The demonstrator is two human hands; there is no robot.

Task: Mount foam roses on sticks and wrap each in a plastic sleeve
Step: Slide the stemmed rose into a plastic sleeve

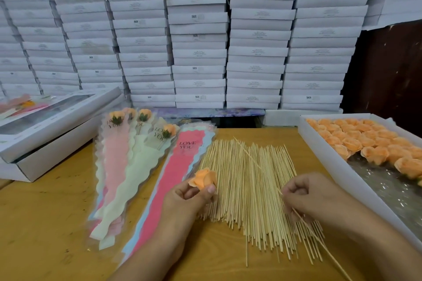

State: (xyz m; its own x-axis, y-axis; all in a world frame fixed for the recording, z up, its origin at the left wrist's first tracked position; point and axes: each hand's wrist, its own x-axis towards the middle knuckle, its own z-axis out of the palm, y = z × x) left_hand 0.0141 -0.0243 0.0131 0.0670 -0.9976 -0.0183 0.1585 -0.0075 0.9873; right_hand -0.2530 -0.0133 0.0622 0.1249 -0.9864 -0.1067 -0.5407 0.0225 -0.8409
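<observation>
Boxes [198, 29], white and flat, are stacked in columns across the whole back wall, several marked SGS. Below them a wooden table [45, 223] carries the work. At the right edge sits a white tray [338, 166] holding rows of orange foam roses [356, 141] at its far end, with a bare, shiny lining showing at the near end. At the left, two windowed gift boxes [52, 121] lie one on the other, slightly askew. Between them and the centre, plastic sleeves [182, 166] printed LOVE YOU lie fanned out in pink, cream, blue and red; beside them several finished roses in sleeves [118, 143] lie with their heads toward the wall. A loose pile of wooden sticks [246, 185] covers the table centre, just beside the sleeves. Left hand [189, 196] pinches a single foam rose [204, 178] between thumb and fingers, held over the left edge of the pile. Right hand [312, 196] has its fingers curled round one stick [319, 239], which slants down toward the near edge of the table, above the pile. Rose and stick are apart.
</observation>
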